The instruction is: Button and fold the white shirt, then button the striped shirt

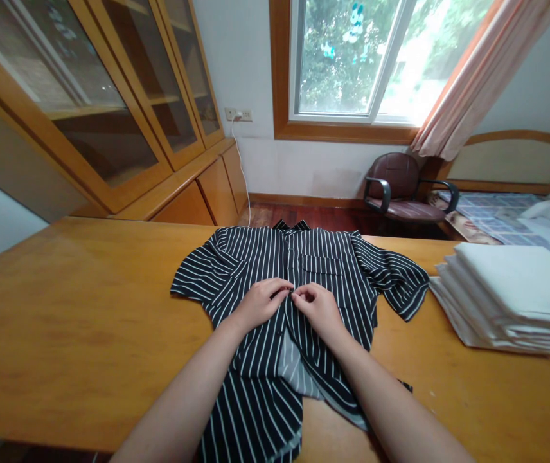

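Note:
A black, white-striped short-sleeved shirt lies face up on the wooden table, its collar toward the far edge. At the middle of its front, my left hand pinches the placket edge between thumb and fingers. My right hand pinches the other edge right beside it, the fingertips of both hands nearly touching. Whatever small part sits between the fingertips, perhaps a button, is too hidden to make out. Above my hands the front is together; below them the two panels spread apart and show the paler inside.
On the right of the table sits a stack of folded white cloth, near the shirt's sleeve. Beyond the table stand a maroon armchair and a bed. A glass-doored cabinet rises at left.

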A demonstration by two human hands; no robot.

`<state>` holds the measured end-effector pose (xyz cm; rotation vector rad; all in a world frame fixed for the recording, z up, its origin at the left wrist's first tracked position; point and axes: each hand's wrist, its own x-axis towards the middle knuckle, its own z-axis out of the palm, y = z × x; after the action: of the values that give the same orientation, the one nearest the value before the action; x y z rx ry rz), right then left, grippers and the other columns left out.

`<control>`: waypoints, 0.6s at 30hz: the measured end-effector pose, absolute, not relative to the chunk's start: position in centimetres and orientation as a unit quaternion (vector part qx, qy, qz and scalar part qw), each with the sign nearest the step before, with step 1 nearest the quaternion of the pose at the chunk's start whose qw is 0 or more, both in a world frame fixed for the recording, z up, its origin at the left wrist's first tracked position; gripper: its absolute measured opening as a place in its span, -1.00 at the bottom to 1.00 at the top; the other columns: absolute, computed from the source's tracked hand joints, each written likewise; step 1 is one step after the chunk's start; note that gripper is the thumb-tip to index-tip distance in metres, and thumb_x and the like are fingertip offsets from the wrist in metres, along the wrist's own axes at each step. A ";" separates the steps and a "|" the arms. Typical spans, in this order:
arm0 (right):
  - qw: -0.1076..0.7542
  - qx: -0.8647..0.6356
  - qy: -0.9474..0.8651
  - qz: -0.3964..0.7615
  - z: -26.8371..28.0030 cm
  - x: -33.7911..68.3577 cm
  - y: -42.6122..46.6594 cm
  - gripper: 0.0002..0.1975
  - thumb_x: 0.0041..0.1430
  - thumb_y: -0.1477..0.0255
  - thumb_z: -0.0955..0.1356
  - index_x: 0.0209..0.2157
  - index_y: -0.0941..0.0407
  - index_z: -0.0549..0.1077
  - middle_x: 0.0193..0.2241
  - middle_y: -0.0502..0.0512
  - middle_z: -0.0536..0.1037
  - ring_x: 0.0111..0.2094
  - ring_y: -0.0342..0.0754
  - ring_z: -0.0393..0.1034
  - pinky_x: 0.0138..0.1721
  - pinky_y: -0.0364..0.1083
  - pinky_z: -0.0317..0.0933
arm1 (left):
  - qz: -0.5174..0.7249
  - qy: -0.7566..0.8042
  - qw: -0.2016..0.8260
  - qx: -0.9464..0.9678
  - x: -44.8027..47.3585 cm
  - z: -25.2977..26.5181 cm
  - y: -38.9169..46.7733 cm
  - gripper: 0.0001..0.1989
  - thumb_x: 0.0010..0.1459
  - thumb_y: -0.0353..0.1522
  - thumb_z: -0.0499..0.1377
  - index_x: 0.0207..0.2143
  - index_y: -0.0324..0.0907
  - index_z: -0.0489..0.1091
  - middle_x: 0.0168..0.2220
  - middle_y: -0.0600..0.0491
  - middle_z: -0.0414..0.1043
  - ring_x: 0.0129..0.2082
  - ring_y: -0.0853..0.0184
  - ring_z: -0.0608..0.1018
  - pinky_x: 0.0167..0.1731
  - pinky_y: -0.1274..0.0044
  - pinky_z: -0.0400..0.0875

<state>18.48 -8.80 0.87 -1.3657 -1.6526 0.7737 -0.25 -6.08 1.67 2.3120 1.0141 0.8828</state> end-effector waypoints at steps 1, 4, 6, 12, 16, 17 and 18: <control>0.418 -0.544 -0.659 0.308 0.9 18.5 -8.8 -0.90 0.13 0.47 0.39 -0.43 0.09 0.57 -0.48 0.01 0.53 -0.42 -0.07 0.41 -0.33 -0.12 0.24 | 0.320 0.373 0.231 0.840 -0.3 1.7 -6.1 -0.80 0.33 -0.40 0.06 -0.08 -0.12 0.45 -0.13 0.04 0.55 -0.12 0.30 0.58 -0.06 0.45 0.45; 0.416 -0.543 -0.660 0.310 1.0 18.5 -8.8 -0.90 0.13 0.48 0.39 -0.44 0.09 0.57 -0.48 0.01 0.53 -0.42 -0.07 0.41 -0.33 -0.12 0.23 | 0.315 0.384 0.227 0.838 -0.3 1.7 -6.1 -0.80 0.32 -0.40 0.07 -0.06 -0.12 0.43 -0.17 0.06 0.55 -0.16 0.31 0.58 -0.09 0.46 0.45; 0.415 -0.544 -0.659 0.313 1.0 18.5 -8.8 -0.90 0.13 0.48 0.39 -0.43 0.09 0.57 -0.47 0.02 0.53 -0.42 -0.07 0.41 -0.33 -0.12 0.24 | 0.316 0.388 0.226 0.836 -0.2 1.7 -6.1 -0.80 0.31 -0.40 0.08 -0.06 -0.11 0.42 -0.21 0.07 0.55 -0.20 0.32 0.58 -0.12 0.47 0.45; 0.416 -0.542 -0.658 0.317 1.1 18.5 -8.8 -0.90 0.13 0.47 0.39 -0.43 0.09 0.58 -0.47 0.02 0.54 -0.42 -0.06 0.41 -0.34 -0.12 0.24 | 0.317 0.395 0.227 0.832 -0.2 1.8 -6.1 -0.79 0.29 -0.40 0.08 -0.05 -0.11 0.39 -0.28 0.09 0.52 -0.25 0.33 0.58 -0.16 0.49 0.46; 0.419 -0.541 -0.655 0.321 1.2 18.5 -9.0 -0.89 0.12 0.47 0.39 -0.43 0.09 0.58 -0.47 0.03 0.54 -0.42 -0.06 0.41 -0.34 -0.12 0.23 | 0.317 0.401 0.236 0.827 -0.3 1.8 -6.0 -0.79 0.27 -0.43 0.08 -0.06 -0.12 0.39 -0.29 0.10 0.50 -0.28 0.35 0.57 -0.21 0.52 0.46; 0.420 -0.540 -0.654 0.323 1.2 18.5 -9.0 -0.89 0.12 0.47 0.38 -0.43 0.09 0.58 -0.46 0.03 0.54 -0.42 -0.06 0.41 -0.34 -0.12 0.23 | 0.316 0.401 0.239 0.826 -0.3 1.8 -6.0 -0.78 0.26 -0.43 0.09 -0.06 -0.12 0.39 -0.29 0.10 0.50 -0.28 0.35 0.57 -0.22 0.53 0.46; 0.421 -0.540 -0.652 0.326 1.3 18.5 -9.0 -0.89 0.12 0.47 0.38 -0.43 0.09 0.58 -0.46 0.03 0.54 -0.42 -0.06 0.41 -0.34 -0.12 0.23 | 0.316 0.400 0.241 0.826 -0.3 1.8 -6.0 -0.78 0.26 -0.43 0.09 -0.06 -0.12 0.39 -0.30 0.10 0.50 -0.29 0.35 0.57 -0.23 0.53 0.46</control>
<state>18.54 -9.00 1.25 -1.3527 -1.6332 0.8157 -0.28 -5.98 1.77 2.2584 1.0943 0.8654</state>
